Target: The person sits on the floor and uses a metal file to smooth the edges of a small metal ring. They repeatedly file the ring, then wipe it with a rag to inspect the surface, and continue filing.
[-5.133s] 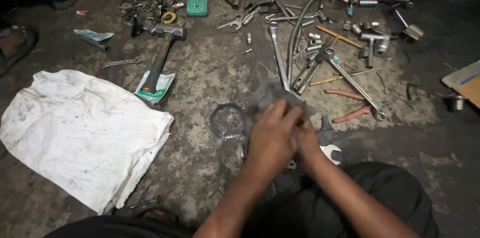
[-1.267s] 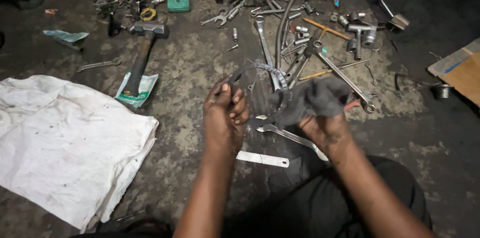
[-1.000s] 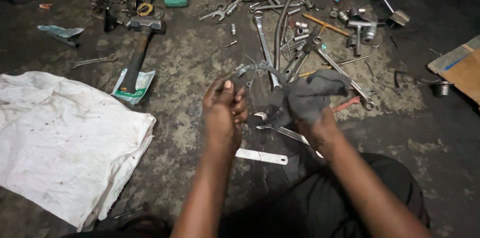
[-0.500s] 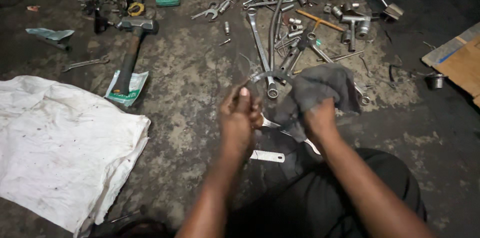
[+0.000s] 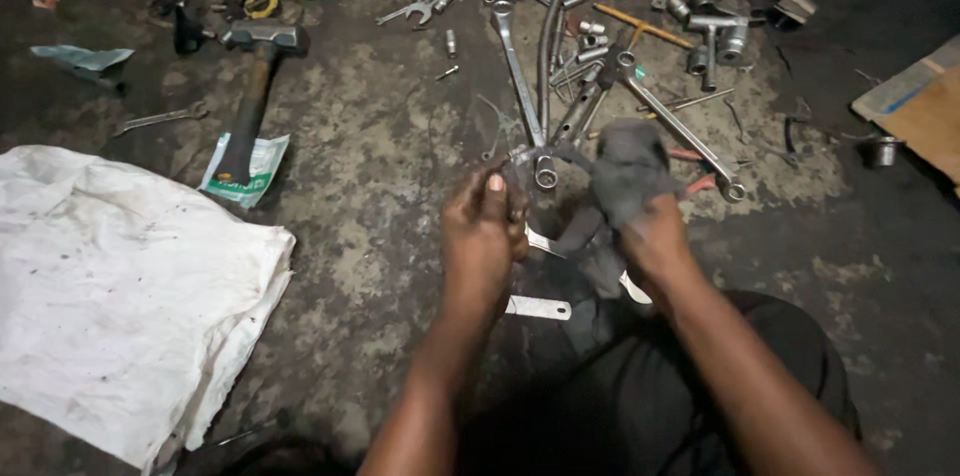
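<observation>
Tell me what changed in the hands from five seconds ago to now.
The hands, then pressed together over a part, have come apart. The left hand now pinches a small metal part alone; the right hand holds the grey rag off to its side. The hammer, white cloth and scattered wrenches lie as before.

You are working in dim, uneven light. It is falling mostly on the middle of the concrete floor [image 5: 400, 136], while the corners and the right edge are sinking into near black. The white cloth [image 5: 120, 286] is reading brightest, close to washing out. Metal tools are catching small glints, as on the long wrench [image 5: 520, 66]. Your left hand [image 5: 485, 231] and right hand [image 5: 650, 236] are showing slight motion blur. Straight lines are bending a little toward the frame edges.
</observation>
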